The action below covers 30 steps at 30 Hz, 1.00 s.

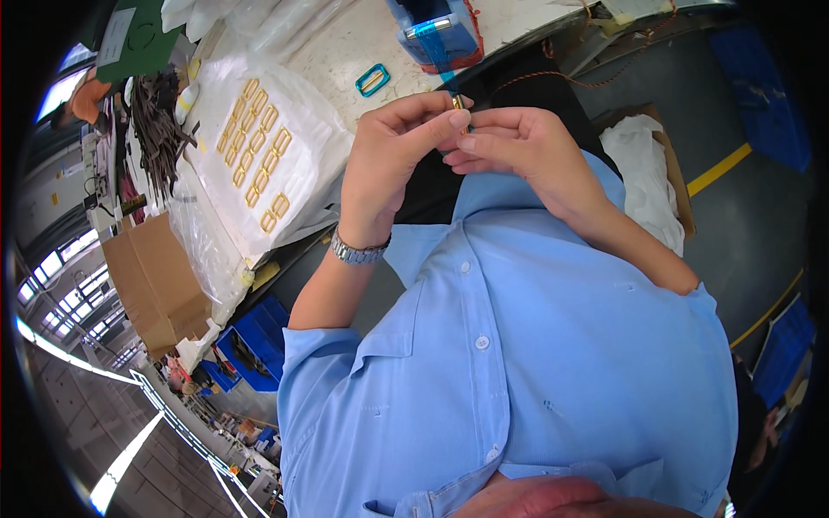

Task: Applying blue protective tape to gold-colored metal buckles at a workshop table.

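Both my hands meet in front of my chest, pinching a small gold metal buckle [458, 103] between their fingertips. My left hand [399, 148], with a metal watch at the wrist, grips it from the left. My right hand [515, 147] holds it from the right. A strip of blue tape [440, 62] runs from the buckle up to a blue tape dispenser [436, 30] on the table edge. Most of the buckle is hidden by my fingers.
On the white table, rows of gold buckles [256, 151] lie on a plastic sheet, and one blue-wrapped buckle [372, 79] lies near the dispenser. A bundle of dark straps [158, 129] sits at left. Cardboard boxes [155, 281] and blue bins [250, 341] stand below.
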Available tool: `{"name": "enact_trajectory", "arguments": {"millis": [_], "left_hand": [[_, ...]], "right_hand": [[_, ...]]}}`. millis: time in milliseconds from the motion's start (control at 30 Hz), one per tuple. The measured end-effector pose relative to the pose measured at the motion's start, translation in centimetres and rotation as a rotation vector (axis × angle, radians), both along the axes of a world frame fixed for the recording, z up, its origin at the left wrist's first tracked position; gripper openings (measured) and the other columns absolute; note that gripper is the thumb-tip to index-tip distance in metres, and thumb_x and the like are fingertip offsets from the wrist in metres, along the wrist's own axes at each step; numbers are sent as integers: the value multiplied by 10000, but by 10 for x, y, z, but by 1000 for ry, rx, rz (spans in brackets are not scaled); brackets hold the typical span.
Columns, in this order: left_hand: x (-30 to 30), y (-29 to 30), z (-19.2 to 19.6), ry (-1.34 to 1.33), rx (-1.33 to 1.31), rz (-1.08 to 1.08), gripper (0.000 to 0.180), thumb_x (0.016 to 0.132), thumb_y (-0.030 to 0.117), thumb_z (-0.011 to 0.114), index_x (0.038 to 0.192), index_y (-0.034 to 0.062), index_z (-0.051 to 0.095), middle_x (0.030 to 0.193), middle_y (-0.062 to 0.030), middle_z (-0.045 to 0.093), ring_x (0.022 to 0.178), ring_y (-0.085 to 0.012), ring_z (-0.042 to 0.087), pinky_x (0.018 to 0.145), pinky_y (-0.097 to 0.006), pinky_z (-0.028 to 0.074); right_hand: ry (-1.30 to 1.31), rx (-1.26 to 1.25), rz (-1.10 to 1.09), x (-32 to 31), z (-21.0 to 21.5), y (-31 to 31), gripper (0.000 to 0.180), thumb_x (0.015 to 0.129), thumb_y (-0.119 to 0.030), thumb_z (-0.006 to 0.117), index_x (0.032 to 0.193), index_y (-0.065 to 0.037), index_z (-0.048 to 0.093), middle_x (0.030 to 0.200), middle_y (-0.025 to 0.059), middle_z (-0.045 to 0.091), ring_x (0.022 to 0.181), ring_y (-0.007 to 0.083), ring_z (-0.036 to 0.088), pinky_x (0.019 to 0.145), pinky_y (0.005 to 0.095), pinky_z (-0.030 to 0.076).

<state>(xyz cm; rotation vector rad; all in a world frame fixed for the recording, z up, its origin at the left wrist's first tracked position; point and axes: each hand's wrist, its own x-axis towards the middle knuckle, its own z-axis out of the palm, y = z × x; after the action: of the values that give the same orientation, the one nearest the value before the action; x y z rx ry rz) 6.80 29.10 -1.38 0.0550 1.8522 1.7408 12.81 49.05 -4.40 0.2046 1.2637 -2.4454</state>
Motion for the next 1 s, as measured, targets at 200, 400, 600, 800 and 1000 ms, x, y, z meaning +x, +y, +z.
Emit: {"name": "enact_trajectory", "arguments": {"millis": [200,400,600,800,1000], "left_hand": [[-9,-9,1,-191,10,26,325,1005,198,769,1252,-12,763,1106,-77,791,988,-133,732,888,-283,583],[-18,-15,1,-302,76,-14,339,1005,237,771,1230,-17,761,1103,-92,790,989,-160,742,909,-316,602],[-30,-17,6,-416,79,-75,367,1014,303,757,1189,-20,745,1103,-101,771,976,-180,729,907,-328,597],[-44,-11,13,-548,140,-94,348,1022,304,746,1195,3,718,1093,-96,764,946,-176,721,862,-335,591],[-55,-13,18,-634,117,-65,292,1024,290,747,1176,44,704,1094,-76,768,934,-159,718,857,-340,582]], "right_hand": [[-33,-120,78,2,3,6,315,1001,-78,693,1247,118,690,1109,203,789,1004,255,792,906,344,645],[247,437,158,-11,4,17,334,940,-104,766,1226,61,716,1103,173,800,978,208,791,858,337,638],[519,561,-61,-23,-5,12,527,871,-135,852,1343,30,685,1168,151,788,1020,199,772,946,327,605],[509,361,-59,-30,-8,7,595,887,-135,857,1410,50,641,1223,126,774,1108,187,745,1034,332,570],[425,297,-30,-37,-4,0,524,917,-108,832,1375,70,648,1202,121,774,1109,169,741,1025,321,570]]}}
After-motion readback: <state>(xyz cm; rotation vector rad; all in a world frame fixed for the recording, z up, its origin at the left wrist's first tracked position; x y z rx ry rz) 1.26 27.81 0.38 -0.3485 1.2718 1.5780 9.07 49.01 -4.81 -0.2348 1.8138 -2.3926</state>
